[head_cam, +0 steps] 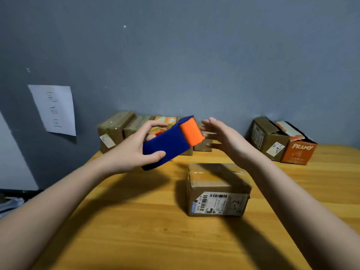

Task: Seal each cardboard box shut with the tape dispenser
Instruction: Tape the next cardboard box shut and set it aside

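Note:
My left hand (136,148) grips a blue tape dispenser (165,145) with an orange roller end (191,133), held tilted in the air above the table. My right hand (222,137) hovers just right of the orange end, fingers spread and straight, holding nothing. Below them a brown cardboard box (218,189) with a barcode label on its front lies on the wooden table (136,230); its top flaps look closed.
Several cardboard boxes (116,129) line the wall at the back left. At the back right stand an open brown box (268,139) and an orange box (299,151) printed PRAMY. A paper sheet (53,109) hangs on the grey wall.

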